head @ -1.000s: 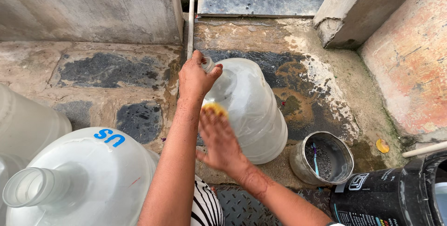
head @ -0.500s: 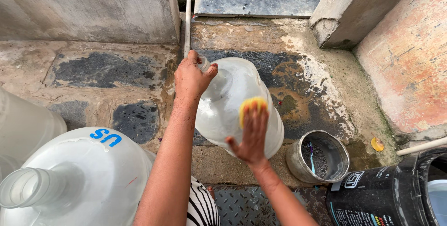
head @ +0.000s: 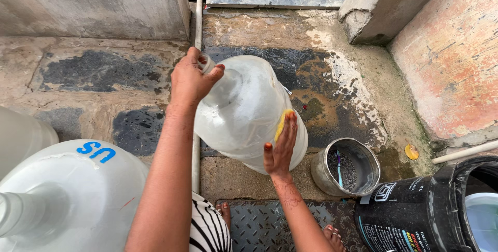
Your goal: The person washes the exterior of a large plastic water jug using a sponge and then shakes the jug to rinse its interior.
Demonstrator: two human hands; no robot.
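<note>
- Jug first: big clear plastic water jug, tipped over at an angle on the wet stone floor, neck pointing up and to the left, base down toward the person.
- Left hand has its fingers clenched round the jug's neck right at the mouth, so that's what's keeping it tilted.
- Right hand is pressed flat against the jug's side near the base, fingers stretched out and pinning a yellow sponge onto the plastic. More of a press than a grab, tbh.
- Just to the right of the jug sits a small metal tin with dark gritty stuff and a thin blue thing inside.
- Black bucket in the bottom right corner, close beside the tin.
- Another big clear jug sits bottom left, well off from both hands, with part of a third one behind it at the left edge.
- White pipe runs along the floor behind the tilted jug.
- Little yellow cap lies on the floor by the right-hand wall.
</note>
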